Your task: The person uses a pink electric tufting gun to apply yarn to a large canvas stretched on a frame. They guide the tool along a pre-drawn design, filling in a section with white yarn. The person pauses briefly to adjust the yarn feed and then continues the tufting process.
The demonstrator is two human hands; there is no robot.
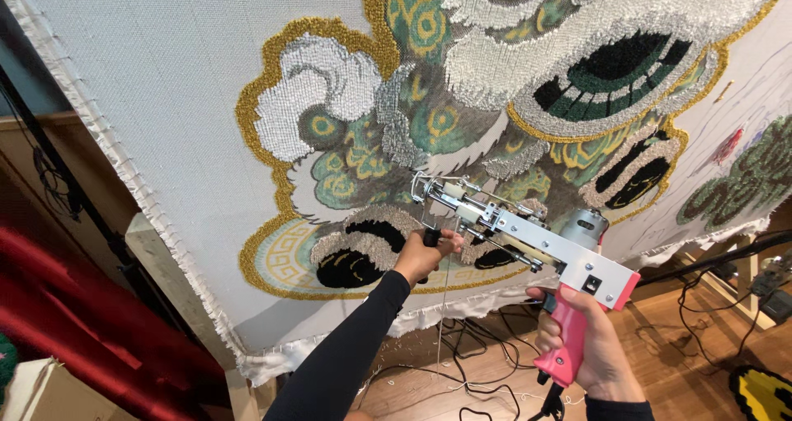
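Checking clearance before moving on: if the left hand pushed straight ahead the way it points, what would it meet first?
Probably the tufted cloth: the left hand, gripping the tufting gun's black front handle, aims at the dark patch. Depth is unclear.

**Head Count at the Tufting Frame**

One tufting gun [528, 239], pink-handled. Two hands: the left hand [422, 256] and the right hand [590, 343]. One stretched backing cloth [165, 75] carrying one tufted design [495, 83]. One small yellow-and-black rug piece [763, 392] on the floor. One cardboard box [37, 392]. The cables [470, 380] overlap too much to count.
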